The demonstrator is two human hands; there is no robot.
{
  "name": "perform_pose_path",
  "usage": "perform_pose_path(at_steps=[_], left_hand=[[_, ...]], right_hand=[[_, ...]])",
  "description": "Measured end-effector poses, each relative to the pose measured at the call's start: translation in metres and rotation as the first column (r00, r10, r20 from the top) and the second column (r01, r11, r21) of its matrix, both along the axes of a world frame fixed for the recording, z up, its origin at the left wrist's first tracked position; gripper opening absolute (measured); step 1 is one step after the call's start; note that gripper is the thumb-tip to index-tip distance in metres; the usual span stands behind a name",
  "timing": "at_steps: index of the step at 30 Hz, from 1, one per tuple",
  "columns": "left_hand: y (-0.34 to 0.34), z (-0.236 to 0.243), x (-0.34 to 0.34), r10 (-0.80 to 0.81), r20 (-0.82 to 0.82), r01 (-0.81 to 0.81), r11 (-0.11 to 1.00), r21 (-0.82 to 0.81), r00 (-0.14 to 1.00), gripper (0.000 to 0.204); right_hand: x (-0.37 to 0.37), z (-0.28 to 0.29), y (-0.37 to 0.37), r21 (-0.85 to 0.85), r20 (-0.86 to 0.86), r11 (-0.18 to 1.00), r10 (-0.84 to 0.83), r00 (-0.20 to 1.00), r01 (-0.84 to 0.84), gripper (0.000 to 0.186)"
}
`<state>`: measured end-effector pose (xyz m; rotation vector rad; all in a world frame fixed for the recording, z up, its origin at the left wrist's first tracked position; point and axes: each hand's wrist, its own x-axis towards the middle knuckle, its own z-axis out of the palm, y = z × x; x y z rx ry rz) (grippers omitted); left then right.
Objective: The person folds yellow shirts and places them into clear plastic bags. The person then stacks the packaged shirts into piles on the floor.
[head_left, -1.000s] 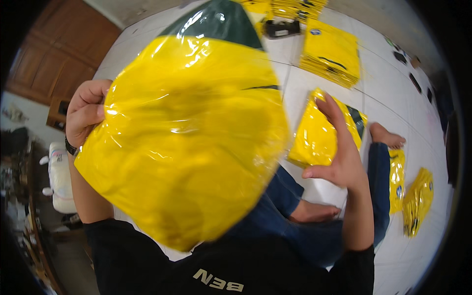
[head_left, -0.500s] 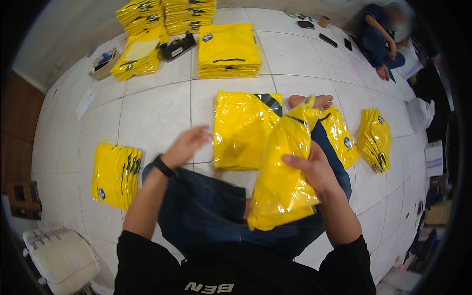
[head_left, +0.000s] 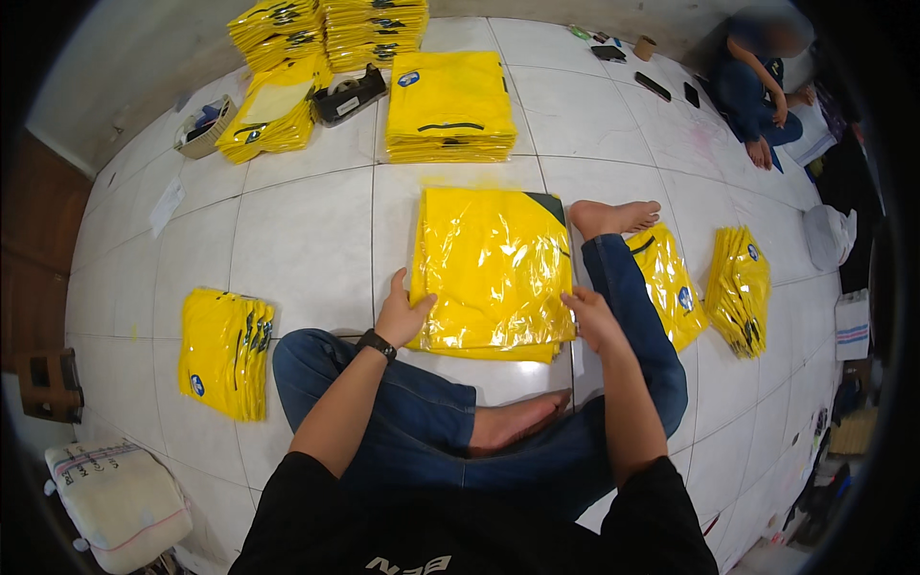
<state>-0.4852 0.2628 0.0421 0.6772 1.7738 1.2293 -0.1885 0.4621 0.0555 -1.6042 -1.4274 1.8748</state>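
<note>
A folded yellow shirt in a clear plastic bag, with a dark green corner, lies flat on the floor before my crossed legs. It rests over another yellow one, whose edges peek out below. At its near left edge my left hand grips with thumb on top, fingers partly hidden. My right hand pinches the near right edge between thumb and fingers. Beyond it stands a neat stack of bagged yellow shirts. Beside my right leg lie more bagged shirts, partly covered by the leg.
Yellow shirt piles lie left and right, with taller stacks at the wall. A black tape dispenser and basket stand far left. Another person sits far right near phones. A white sack is near left.
The bagged shirt held up in my right hand has come down flat onto the one on the floor. My left hand has moved in to its left edge.
</note>
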Motion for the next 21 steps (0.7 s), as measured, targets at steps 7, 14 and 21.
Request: perform_pose_path(at_steps=[7,14,21], left_hand=[[-0.006,-0.018,0.004,0.003,-0.749,-0.052,0.998,-0.042,0.663,0.030],[-0.004,-0.061,-0.032,0.104,-0.634,-0.074,0.995,0.073,0.766,0.025],[-0.012,-0.047,-0.038,0.051,-0.191,-0.089,0.977,-0.196,0.980,0.029]], right_hand=[[-0.001,-0.029,0.002,0.488,0.474,0.815,0.053,0.879,-0.313,0.024],[-0.020,-0.002,-0.023,0.079,-0.004,0.995,-0.067,0.998,0.067,0.019],[-0.008,-0.021,-0.045,0.364,0.443,0.903,0.047,0.895,-0.228,0.023]])
